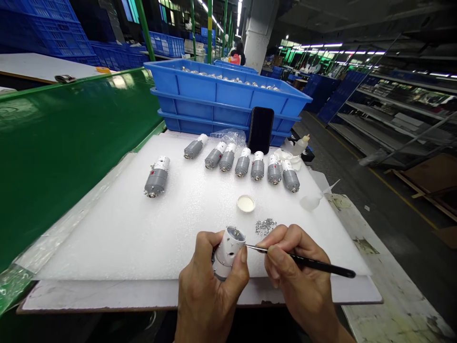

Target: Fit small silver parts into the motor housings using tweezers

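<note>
My left hand (pixel 209 290) is wrapped round a small white and grey motor (pixel 228 250), held upright at the near edge of a white foam pad (pixel 143 228). My right hand (pixel 300 281) pinches black tweezers (pixel 307 261); their metal tip touches the motor's open top rim. Just beyond the hands lies a little heap of tiny metal parts (pixel 264 226) and a shallow white cap (pixel 246 203).
Several grey motors (pixel 250 164) lie in a row farther back on the pad, one more (pixel 156 177) apart at the left. A black phone (pixel 261 129) leans on stacked blue crates (pixel 228 100). A green conveyor belt (pixel 71 138) runs along the left; a small squeeze bottle (pixel 301 144) stands at the right.
</note>
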The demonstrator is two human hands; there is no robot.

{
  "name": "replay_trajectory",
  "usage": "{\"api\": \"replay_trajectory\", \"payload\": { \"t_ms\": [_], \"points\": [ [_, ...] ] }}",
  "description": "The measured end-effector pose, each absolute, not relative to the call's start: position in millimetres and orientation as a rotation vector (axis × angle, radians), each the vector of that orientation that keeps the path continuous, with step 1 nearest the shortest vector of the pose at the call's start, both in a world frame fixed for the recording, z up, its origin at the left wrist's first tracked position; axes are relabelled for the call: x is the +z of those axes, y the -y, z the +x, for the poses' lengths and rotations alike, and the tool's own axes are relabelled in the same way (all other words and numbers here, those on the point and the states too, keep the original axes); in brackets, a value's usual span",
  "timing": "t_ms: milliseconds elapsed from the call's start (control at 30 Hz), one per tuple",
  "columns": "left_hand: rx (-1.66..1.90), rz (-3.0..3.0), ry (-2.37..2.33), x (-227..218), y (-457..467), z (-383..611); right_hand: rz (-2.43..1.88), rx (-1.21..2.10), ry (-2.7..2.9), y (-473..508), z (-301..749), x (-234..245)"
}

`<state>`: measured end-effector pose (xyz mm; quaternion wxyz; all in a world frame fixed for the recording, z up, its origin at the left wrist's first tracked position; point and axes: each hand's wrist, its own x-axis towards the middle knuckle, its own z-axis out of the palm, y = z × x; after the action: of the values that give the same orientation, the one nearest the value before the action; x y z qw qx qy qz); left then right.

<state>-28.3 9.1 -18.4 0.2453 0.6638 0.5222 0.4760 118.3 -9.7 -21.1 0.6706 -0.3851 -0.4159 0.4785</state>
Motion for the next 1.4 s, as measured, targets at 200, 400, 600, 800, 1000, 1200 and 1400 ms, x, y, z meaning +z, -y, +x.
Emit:
{"api": "replay_trajectory", "payload": {
  "t_ms": [200,400,600,800,1000,1200,1400],
  "points": [
    [1.295,1.791,-1.430,-17,-11,-26,-0.876,1.079,0.939,10,119,-21],
    [1.251,1.723,-1.467,-15,-9,-26,-0.860,1.137,0.941,5,124,-18],
    [1.259,1.711,-1.453,-16,-9,-26,-0.837,1.180,0.940,1,126,-19],
    [1.187,1.543,-1.473,-18,-9,-25,-0.846,1.188,0.895,1,126,-14],
    [0.828,0.761,-0.954,-2,-11,-33,-0.884,1.028,0.942,9,132,-9],
    [0.613,0.314,-0.641,-1,-8,-37,-0.957,0.757,1.193,11,131,4],
    [0.579,0.229,-0.653,-7,-5,-37,-0.958,0.647,1.425,7,134,14]
  ]
}}
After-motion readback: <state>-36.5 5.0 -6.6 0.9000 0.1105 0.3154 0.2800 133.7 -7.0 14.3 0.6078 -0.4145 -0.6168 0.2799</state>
